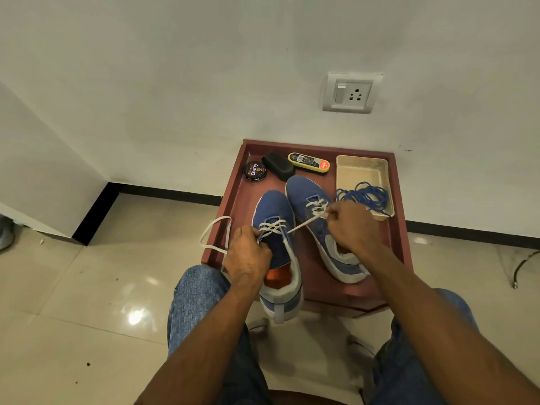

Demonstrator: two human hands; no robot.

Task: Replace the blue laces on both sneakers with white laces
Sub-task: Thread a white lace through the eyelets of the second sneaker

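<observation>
Partly hidden: left hand covers sneaker eyelets.

- Left hand at the left sneaker; open floor to its left, crossed only by a loose white lace loop.
- Taut white lace bars the gap between the hands.
- Ahead of the hands: polish tin, black brush, yellow sponge box, then wall.
- Right of the right hand: beige tray holding blue laces.
</observation>
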